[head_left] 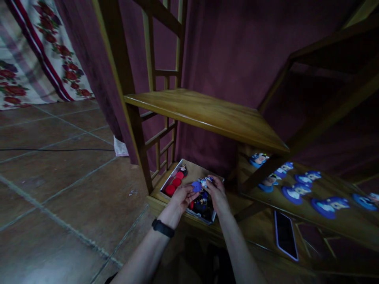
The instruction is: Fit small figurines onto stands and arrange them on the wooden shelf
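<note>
Both hands are over an open cardboard box [192, 169] on the low shelf. My left hand [184, 196], with a black band on its wrist, is closed on the round blue base of a small figurine [196, 186]. At the figurine's other end, my right hand [217, 193] grips its white and blue upper part, so it lies tilted on its side between the hands. Inside the box, several red round bases [177, 182] line the left side. Dark figurines [203, 201] fill the near right part, partly hidden by my hands.
Several blue-based figurines [296, 192] stand on the shelf to the right. A phone [286, 235] lies nearer me. Above the box juts a wooden shelf board [204, 112], with a lattice side frame [162, 138] at left. A dark cable [56, 150] crosses the tiled floor.
</note>
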`<state>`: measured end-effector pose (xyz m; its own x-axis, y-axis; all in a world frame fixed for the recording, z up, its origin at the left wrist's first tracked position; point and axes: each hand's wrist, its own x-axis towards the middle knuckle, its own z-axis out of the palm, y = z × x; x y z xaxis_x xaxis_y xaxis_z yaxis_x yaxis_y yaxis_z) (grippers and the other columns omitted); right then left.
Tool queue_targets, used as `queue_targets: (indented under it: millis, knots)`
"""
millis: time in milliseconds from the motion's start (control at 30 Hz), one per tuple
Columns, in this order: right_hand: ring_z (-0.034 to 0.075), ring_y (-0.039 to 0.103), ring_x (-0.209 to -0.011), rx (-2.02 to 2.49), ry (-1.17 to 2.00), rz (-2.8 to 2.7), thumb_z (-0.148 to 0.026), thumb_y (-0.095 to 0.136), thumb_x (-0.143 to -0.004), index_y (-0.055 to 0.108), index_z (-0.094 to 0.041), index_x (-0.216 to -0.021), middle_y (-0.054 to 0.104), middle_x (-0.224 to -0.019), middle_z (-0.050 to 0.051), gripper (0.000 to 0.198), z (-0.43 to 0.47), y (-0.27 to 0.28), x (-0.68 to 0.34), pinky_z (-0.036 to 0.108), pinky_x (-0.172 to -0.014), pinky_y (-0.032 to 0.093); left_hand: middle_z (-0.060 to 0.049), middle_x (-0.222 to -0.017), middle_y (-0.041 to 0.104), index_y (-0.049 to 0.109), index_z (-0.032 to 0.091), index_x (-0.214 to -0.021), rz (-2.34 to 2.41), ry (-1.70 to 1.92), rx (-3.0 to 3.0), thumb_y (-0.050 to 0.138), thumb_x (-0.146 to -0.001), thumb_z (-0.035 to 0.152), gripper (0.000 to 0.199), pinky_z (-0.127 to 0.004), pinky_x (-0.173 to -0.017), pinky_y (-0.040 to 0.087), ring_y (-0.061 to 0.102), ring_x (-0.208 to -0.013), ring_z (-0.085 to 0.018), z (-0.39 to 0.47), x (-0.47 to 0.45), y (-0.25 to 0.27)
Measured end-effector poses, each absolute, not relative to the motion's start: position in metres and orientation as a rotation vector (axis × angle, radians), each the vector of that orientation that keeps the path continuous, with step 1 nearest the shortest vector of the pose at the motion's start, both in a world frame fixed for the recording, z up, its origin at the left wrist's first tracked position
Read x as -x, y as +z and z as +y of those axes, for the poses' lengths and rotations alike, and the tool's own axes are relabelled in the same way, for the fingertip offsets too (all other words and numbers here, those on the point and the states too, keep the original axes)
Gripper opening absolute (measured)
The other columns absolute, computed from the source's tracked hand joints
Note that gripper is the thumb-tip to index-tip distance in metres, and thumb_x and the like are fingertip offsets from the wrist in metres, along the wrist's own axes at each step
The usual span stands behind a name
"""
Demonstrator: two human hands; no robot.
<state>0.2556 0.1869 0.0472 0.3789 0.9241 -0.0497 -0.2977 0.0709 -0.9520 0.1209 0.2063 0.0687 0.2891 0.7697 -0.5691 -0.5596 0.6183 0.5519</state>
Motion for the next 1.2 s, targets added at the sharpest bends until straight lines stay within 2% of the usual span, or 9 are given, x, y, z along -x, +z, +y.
queue_targets:
  millis: [133, 333, 800, 1200]
  knots:
    - [0.016, 0.058, -0.086, 1.263, 0.922, -0.871, -0.035, 0.066, -0.067, 0.061, -0.023, -0.094, 0.063, -0.093, 0.001, 0.030, 0.1889, 0.0453, -0.2546, 0.029, -0.080, 0.046, -0.010, -0.067, 0.066, 0.060, 0.009, -0.072, 0.907, 0.910, -0.253, 0.055, -0.071, -0.003, 0.013, -0.026, -0.060, 0.056, 0.064, -0.058, -0.014, 0.2045, -0.1216, 0.0659]
    - [0.016, 0.058, -0.088, 1.253, 0.931, -0.952, -0.033, 0.062, -0.070, 0.060, -0.024, -0.098, 0.063, -0.095, 0.001, 0.029, 0.1878, 0.0460, -0.2489, 0.029, -0.082, 0.046, -0.012, -0.073, 0.068, 0.061, 0.008, -0.073, 0.848, 0.907, -0.287, 0.056, -0.071, -0.003, 0.012, -0.028, -0.066, 0.056, 0.065, -0.063, -0.015, 0.2022, -0.1221, 0.0637]
    - [0.017, 0.060, -0.084, 1.288, 0.900, -1.053, -0.033, 0.060, -0.073, 0.059, -0.023, -0.102, 0.064, -0.096, 0.002, 0.030, 0.1872, 0.0494, -0.2486, 0.029, -0.078, 0.048, -0.011, -0.069, 0.067, 0.063, 0.007, -0.069, 0.827, 0.949, -0.268, 0.059, -0.074, -0.001, 0.010, -0.023, -0.062, 0.056, 0.064, -0.062, -0.013, 0.2035, -0.1216, 0.0617]
    - [0.017, 0.062, -0.087, 1.354, 0.806, -1.200, -0.032, 0.056, -0.076, 0.054, -0.024, -0.109, 0.066, -0.096, 0.002, 0.034, 0.1868, 0.0460, -0.2506, 0.030, -0.078, 0.050, -0.008, -0.067, 0.067, 0.067, 0.005, -0.070, 0.783, 0.973, -0.276, 0.061, -0.072, -0.003, 0.010, -0.021, -0.064, 0.056, 0.064, -0.060, -0.011, 0.2023, -0.1204, 0.0632]
